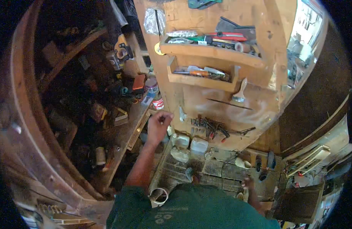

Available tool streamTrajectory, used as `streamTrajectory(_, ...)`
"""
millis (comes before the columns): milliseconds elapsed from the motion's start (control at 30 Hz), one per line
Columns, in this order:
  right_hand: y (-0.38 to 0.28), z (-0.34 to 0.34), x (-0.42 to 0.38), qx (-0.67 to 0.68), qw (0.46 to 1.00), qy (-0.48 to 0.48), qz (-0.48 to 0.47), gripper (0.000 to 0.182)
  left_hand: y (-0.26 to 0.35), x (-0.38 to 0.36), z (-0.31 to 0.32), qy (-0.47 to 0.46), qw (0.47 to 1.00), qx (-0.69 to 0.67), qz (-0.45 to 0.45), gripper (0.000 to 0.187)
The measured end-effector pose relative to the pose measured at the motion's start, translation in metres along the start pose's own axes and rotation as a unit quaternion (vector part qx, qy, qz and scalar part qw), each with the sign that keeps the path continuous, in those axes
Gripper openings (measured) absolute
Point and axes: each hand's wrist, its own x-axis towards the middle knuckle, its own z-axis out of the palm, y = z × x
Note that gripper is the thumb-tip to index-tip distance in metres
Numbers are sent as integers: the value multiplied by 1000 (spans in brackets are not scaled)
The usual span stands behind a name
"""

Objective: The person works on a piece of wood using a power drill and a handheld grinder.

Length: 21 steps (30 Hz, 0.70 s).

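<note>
My left hand [159, 123] is raised in front of the wooden tool wall, left of centre. Its fingers are curled in toward the thumb, and I cannot make out anything between them. Closest to it are a red and white tin [158, 104] on the workbench edge and a small pale tool [182, 114] hanging on the wall. My right hand [247, 184] hangs low beside my body, above the floor. It is small and dim here, and how its fingers are set does not show clearly.
Two wooden racks hold tools: an upper rack [214, 49] and a lower rack [201, 79]. A paintbrush [240, 91] hangs below them. Plastic jugs [199, 144] stand at the wall's foot. A cluttered workbench [132, 118] lies left, and shoes [259, 163] are on the floor.
</note>
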Motion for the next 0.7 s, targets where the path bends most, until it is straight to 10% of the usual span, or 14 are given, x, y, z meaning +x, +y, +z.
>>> streamTrajectory(67, 18, 57, -23, -243, 943, 219, 65, 54, 7, 52, 4, 16, 999, 11, 40, 10)
streamTrajectory(300, -11, 69, -13, -230, 936, 236, 121, 50, 47, 162, 16, 52, 941, 294, 162, 15)
streamTrajectory(467, -70, 5, 18, 116, 989, 4, 95, 49, 49, 198, 43, 52, 888, 415, 192, 12)
streamTrajectory(567, -130, -27, 78, 403, 842, -315, 171, 48, 48, 215, 48, -27, 821, 563, 91, 10)
streamTrajectory(633, -167, -26, 112, 355, 852, -353, 150, 48, 44, 221, 48, -10, 822, 556, 122, 14)
streamTrajectory(700, -192, 19, 121, 35, 989, -136, 42, 42, 35, 227, 46, -1, 819, 556, 139, 16)
